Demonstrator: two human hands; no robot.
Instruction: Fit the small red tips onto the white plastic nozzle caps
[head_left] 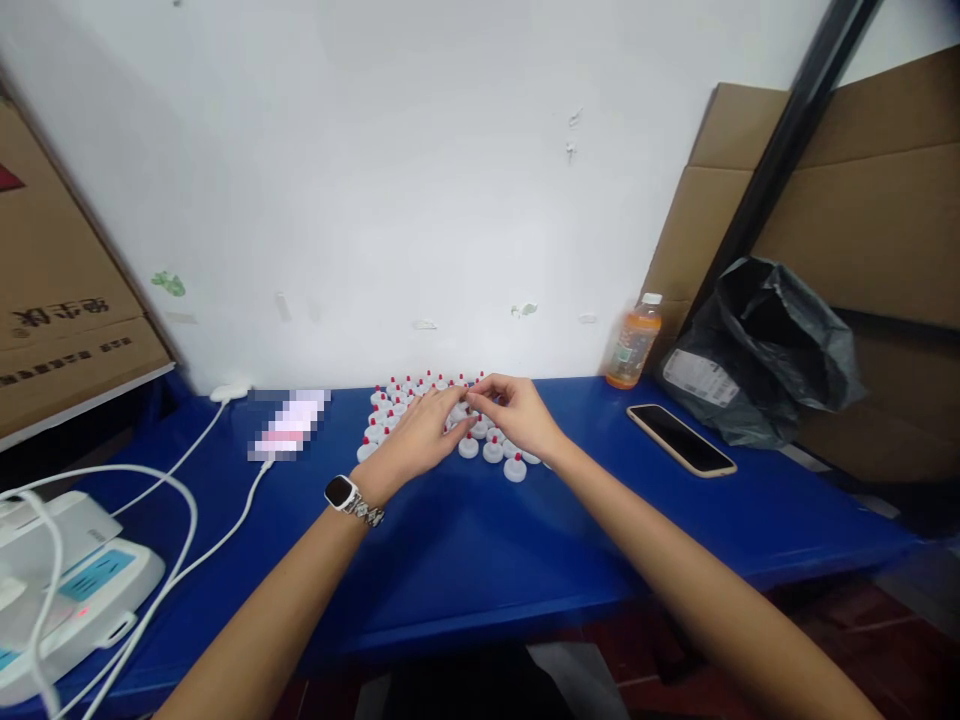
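Standing red tip upward on the blue surface (480,560), white caps (493,450) crowd beneath, beyond and to the near side of the fingers. The left hand (431,420) extends back upward over them, fingers close together, thumb angled apart. The right hand (521,412) bends its thumb toward the forefinger beside the left fingertips; whether it pinches anything, I cannot tell. Well to the fingers' right are a phone (681,440) and a bottle (634,343) of orange liquid.
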